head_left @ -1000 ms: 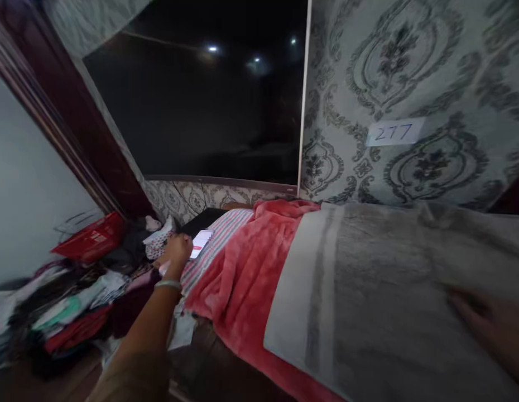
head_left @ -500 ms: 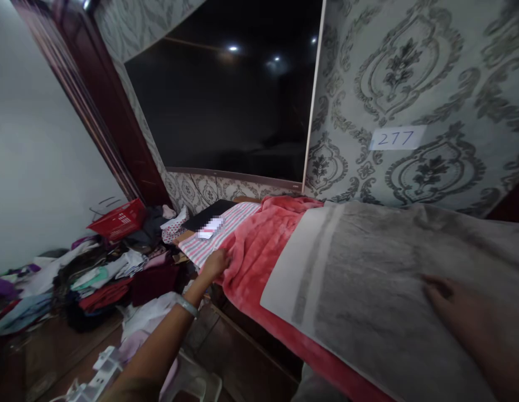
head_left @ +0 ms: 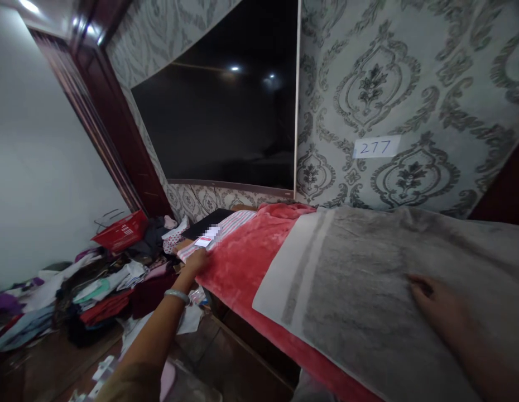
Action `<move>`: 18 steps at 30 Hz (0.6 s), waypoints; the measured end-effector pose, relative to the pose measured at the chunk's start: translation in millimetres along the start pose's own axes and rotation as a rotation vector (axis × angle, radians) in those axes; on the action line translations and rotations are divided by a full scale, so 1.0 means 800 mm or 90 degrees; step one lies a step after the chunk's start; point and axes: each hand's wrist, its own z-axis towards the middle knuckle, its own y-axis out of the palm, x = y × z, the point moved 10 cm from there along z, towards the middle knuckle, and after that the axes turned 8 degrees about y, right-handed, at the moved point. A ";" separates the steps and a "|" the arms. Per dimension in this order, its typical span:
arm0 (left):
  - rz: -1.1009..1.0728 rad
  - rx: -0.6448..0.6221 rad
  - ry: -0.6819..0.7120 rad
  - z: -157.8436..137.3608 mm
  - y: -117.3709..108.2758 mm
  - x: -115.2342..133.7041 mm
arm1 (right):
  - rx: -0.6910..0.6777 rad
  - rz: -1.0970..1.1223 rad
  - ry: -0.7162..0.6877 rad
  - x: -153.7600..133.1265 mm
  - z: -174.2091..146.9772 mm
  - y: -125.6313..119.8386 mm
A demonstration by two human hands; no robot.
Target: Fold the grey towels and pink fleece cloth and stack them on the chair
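Observation:
My left hand [head_left: 196,263] is closed on the edge of a red plush blanket [head_left: 238,259], at its far left corner. Under the blanket's left end lies a striped pink and white cloth [head_left: 238,221], partly covered. A phone with a lit screen [head_left: 203,242] rests on that cloth, just above my left hand. On the red blanket is spread a grey blanket [head_left: 351,279] with a pale striped border. Over the grey one is my right hand [head_left: 439,307], slightly blurred, its fingers loosely curled with a gap at the thumb; nothing shows in it.
A dark flat panel [head_left: 211,220] lies behind the phone. Above hangs a large television [head_left: 221,123], beside a paper label [head_left: 376,147] reading 277. Clothes [head_left: 109,296] are heaped on the floor at left, near a red basket [head_left: 123,231]. A power strip [head_left: 102,371] sits low.
My left hand has moved left with the red blanket's edge, which now lies flatter and covers more of the striped cloth. The whole view has shifted a little; my right hand stays over the grey blanket.

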 end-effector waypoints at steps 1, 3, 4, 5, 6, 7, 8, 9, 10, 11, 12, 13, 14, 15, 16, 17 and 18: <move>0.003 0.001 0.013 0.008 -0.001 0.010 | -0.003 0.010 0.009 0.000 -0.001 0.000; 0.004 0.007 0.033 0.027 -0.003 0.033 | -0.002 0.025 0.007 0.001 0.000 0.002; 0.001 0.011 0.044 0.038 -0.004 0.047 | 0.002 0.030 0.002 0.003 0.001 0.002; -0.005 0.015 0.057 0.051 -0.004 0.063 | 0.006 0.034 -0.001 0.005 0.003 0.004; -0.012 0.018 0.072 0.065 -0.004 0.080 | 0.008 0.038 -0.001 0.009 0.005 0.005; -0.020 0.020 0.087 0.080 -0.002 0.098 | 0.008 0.041 0.002 0.013 0.008 0.007; -0.030 0.021 0.101 0.095 -0.001 0.117 | 0.005 0.043 0.006 0.017 0.010 0.009; -0.041 0.022 0.113 0.110 0.001 0.136 | 0.000 0.048 0.007 0.020 0.011 0.011; -0.052 0.023 0.122 0.126 0.003 0.154 | 0.000 0.056 0.004 0.022 0.012 0.011; -0.064 0.025 0.129 0.141 0.004 0.171 | 0.001 0.065 -0.001 0.022 0.013 0.010; -0.076 0.028 0.133 0.155 0.005 0.187 | 0.004 0.075 -0.004 0.023 0.013 0.009; -0.088 0.032 0.136 0.169 0.006 0.201 | 0.006 0.087 -0.004 0.023 0.013 0.008; -0.100 0.036 0.137 0.183 0.006 0.213 | 0.012 0.098 0.001 0.025 0.013 0.007; -0.112 0.040 0.137 0.196 0.005 0.222 | 0.022 0.106 0.008 0.027 0.013 0.005; -0.124 0.044 0.135 0.209 0.005 0.230 | 0.033 0.110 0.016 0.030 0.014 0.003; -0.135 0.050 0.132 0.220 0.004 0.236 | 0.046 0.111 0.023 0.034 0.015 0.002; -0.145 0.055 0.128 0.231 0.003 0.240 | 0.059 0.112 0.028 0.039 0.016 0.001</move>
